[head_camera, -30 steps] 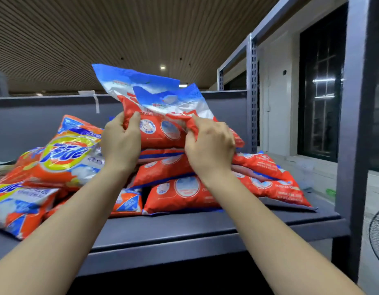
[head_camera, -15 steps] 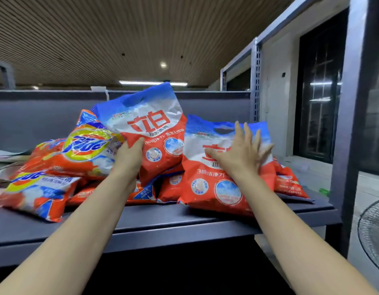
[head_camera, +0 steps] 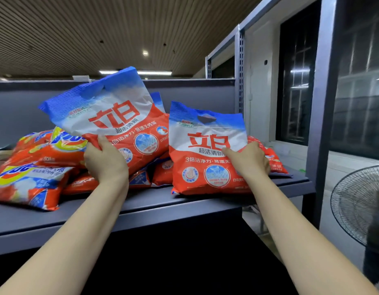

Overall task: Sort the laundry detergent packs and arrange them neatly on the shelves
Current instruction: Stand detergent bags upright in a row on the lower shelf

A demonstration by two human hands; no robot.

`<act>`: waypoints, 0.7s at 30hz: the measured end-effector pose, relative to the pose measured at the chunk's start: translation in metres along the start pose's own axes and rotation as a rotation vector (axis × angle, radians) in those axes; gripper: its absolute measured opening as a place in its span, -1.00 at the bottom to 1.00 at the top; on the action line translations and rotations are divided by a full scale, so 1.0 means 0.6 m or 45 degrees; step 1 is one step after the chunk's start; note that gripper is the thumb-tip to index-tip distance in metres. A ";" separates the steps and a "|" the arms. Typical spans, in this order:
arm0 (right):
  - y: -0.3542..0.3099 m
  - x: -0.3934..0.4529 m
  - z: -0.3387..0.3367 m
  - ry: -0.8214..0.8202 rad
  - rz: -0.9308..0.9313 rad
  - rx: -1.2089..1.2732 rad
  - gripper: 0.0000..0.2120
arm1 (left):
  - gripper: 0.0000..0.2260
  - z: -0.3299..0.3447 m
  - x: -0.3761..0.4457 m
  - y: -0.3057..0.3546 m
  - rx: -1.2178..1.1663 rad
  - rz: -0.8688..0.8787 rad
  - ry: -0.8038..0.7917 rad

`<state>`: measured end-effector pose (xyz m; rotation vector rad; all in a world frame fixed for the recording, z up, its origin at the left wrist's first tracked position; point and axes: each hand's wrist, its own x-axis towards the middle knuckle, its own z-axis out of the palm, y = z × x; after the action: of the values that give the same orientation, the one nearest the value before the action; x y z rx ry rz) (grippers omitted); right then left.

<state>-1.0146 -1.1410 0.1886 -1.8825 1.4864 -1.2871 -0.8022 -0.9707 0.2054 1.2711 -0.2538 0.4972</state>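
Detergent packs crowd the grey metal shelf (head_camera: 154, 206), the one container here, holding two brands in a mixed heap. Largest risk, as a guess: the upright Liby pack (head_camera: 207, 150), standing near the shelf's front edge, could tip off if the right hand (head_camera: 249, 159), which rests on its right side with fingers curled at the edge, lets go early. Next, the raised Liby pack (head_camera: 112, 116), pinched at its lower edge by the left hand (head_camera: 105, 161), could sag and knock the Tide packs (head_camera: 35, 167) lying left of it. Smaller packs behind are half hidden.
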 end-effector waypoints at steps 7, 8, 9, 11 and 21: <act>-0.003 -0.040 -0.018 0.036 0.007 0.219 -0.66 | -0.66 -0.060 -0.021 0.014 0.062 0.114 0.010; -0.003 -0.052 -0.020 0.106 -0.001 0.266 -0.67 | -0.66 -0.069 -0.025 0.014 0.062 0.144 0.014; -0.003 -0.064 -0.022 0.181 -0.011 0.310 -0.69 | -0.65 -0.079 -0.028 0.014 0.056 0.167 0.022; 0.000 -0.082 -0.027 0.332 -0.051 0.361 -0.72 | -0.65 -0.099 -0.033 0.015 0.045 0.206 0.030; 0.063 -0.153 -0.048 0.753 -0.229 0.535 -0.70 | -0.60 -0.205 -0.073 0.009 0.038 0.396 0.088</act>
<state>-1.0595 -1.0639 0.1361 -1.4469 1.1663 -2.1809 -0.8535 -0.8619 0.1551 1.2465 -0.3897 0.8122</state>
